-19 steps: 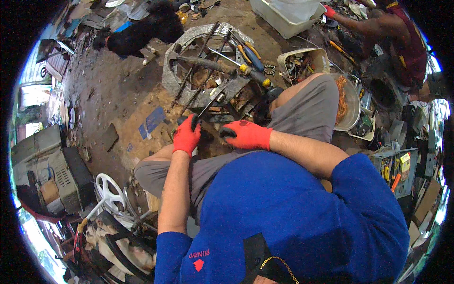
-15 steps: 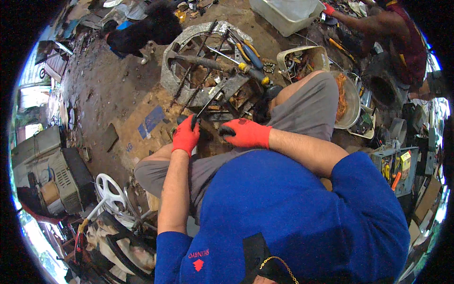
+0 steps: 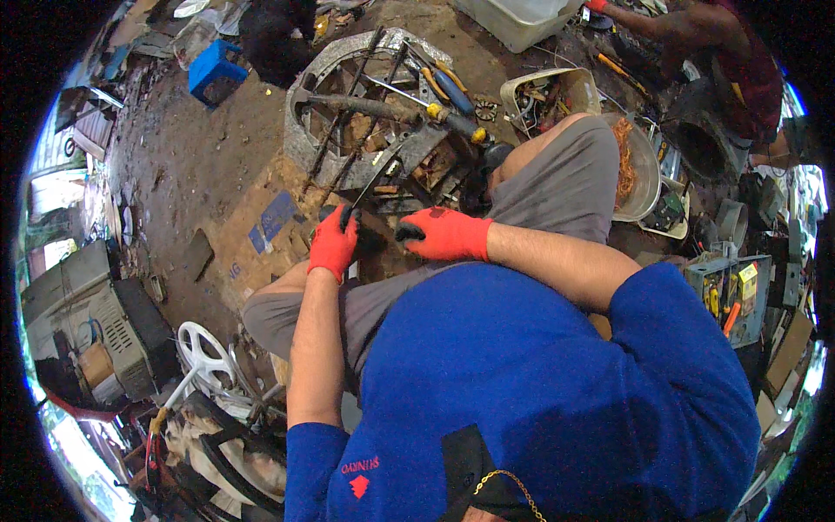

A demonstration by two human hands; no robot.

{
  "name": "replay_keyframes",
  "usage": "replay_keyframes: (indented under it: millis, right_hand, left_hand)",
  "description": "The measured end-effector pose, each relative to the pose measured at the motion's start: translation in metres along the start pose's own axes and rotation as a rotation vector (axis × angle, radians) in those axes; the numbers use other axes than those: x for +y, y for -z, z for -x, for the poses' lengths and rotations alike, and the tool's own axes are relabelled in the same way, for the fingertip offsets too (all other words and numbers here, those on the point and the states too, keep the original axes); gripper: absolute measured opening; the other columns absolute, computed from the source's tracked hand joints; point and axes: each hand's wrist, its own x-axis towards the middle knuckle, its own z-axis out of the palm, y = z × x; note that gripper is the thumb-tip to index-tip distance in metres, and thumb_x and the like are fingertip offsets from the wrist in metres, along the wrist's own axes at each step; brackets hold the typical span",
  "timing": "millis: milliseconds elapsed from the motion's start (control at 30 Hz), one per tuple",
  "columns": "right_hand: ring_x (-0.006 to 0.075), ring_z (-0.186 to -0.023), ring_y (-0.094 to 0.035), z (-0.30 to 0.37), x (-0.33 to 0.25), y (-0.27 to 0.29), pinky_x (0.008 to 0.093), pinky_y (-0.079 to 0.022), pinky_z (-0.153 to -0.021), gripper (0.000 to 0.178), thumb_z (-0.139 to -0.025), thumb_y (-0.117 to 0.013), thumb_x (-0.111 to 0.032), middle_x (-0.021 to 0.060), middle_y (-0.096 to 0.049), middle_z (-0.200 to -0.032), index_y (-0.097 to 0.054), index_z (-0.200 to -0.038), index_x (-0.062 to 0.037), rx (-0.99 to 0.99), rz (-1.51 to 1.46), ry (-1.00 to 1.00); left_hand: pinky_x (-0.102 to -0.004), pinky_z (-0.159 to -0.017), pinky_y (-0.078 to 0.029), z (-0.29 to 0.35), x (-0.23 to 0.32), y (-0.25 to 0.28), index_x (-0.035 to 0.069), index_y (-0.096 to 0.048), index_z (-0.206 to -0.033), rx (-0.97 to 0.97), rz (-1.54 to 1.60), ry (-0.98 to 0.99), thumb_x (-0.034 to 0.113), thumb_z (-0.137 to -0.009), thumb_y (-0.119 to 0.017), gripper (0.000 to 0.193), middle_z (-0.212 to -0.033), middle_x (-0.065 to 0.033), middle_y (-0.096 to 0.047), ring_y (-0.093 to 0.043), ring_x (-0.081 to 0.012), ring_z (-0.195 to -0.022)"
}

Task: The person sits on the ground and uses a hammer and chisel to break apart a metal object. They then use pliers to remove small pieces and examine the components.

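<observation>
My left hand [image 3: 334, 245], in a red glove with black fingers, is closed around a long thin metal tool [image 3: 374, 184]. Its narrow shaft points up and right to the metal frame; I cannot tell its exact kind. Just right of it, my right hand [image 3: 445, 235], gloved alike, has its fingers curled; what they hold, if anything, is hidden. Beyond both hands lies a grey metal frame [image 3: 304, 143] crossed by rusty rods. On it rest a hammer [image 3: 365, 108], a screwdriver with a yellow and black handle [image 3: 461, 124] and pliers with blue and orange handles [image 3: 450, 90].
A cream bin of scrap [image 3: 511, 87] and a bowl of copper-coloured wire [image 3: 645, 193] stand at the right. A toolbox [image 3: 755, 300] sits further right. A blue stool [image 3: 213, 71] and a black furry animal [image 3: 277, 39] are at far left; another person [image 3: 735, 70] works far right.
The view has shifted slightly, so the scene sits higher. The black animal has moved away, uncovering the blue stool. Both hands stay close together, the left still on the thin tool.
</observation>
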Motion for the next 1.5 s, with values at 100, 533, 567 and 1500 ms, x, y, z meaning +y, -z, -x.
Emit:
replay_keyframes:
  millis: [100, 533, 567, 1500]
  right_hand:
    - [0.0399, -0.109, -0.063, 0.002, -0.002, 0.001, 0.0464, -0.049, -0.095, 0.038, -0.088, -0.058, -0.033, 0.0210, -0.066, -0.116, -0.064, -0.117, -0.0080, 0.031, -0.009, 0.000]
    - [0.0392, -0.108, -0.063, 0.000, 0.001, 0.002, 0.0461, -0.050, -0.093, 0.037, -0.088, -0.058, -0.032, 0.0210, -0.067, -0.115, -0.064, -0.116, -0.0081, 0.012, -0.030, 0.019]
    - [0.0392, -0.108, -0.063, 0.000, 0.000, 0.002, 0.0461, -0.050, -0.093, 0.037, -0.088, -0.058, -0.032, 0.0210, -0.067, -0.115, -0.064, -0.117, -0.0081, 0.019, -0.030, 0.021]
    - [0.0396, -0.112, -0.062, -0.125, -0.019, 0.169, 0.0461, -0.048, -0.098, 0.048, -0.090, -0.053, -0.035, 0.0231, -0.064, -0.120, -0.056, -0.129, -0.0063, 0.501, 0.494, -0.038]
  left_hand:
    - [-0.0435, -0.085, -0.052, 0.000, 0.009, 0.003, 0.007, -0.064, -0.119, -0.011, -0.029, 0.040, 0.025, -0.092, -0.060, 0.032, -0.107, -0.0213, -0.068, -0.066, -0.0387, -0.102]
    - [-0.0448, -0.084, -0.052, -0.002, 0.014, 0.002, 0.013, -0.062, -0.122, -0.011, -0.110, 0.007, 0.027, -0.094, -0.059, 0.032, -0.107, -0.0178, -0.069, -0.066, -0.0378, -0.099]
    - [-0.0459, -0.084, -0.052, -0.002, 0.014, 0.002, 0.014, -0.061, -0.124, -0.030, -0.178, 0.000, 0.027, -0.093, -0.059, 0.033, -0.108, -0.0174, -0.069, -0.066, -0.0380, -0.099]
    - [-0.0492, -0.085, -0.052, 0.001, 0.032, 0.006, 0.021, -0.050, -0.138, -0.208, -0.429, 0.087, 0.027, -0.090, -0.060, 0.049, -0.114, -0.0164, -0.066, -0.064, -0.0391, -0.101]
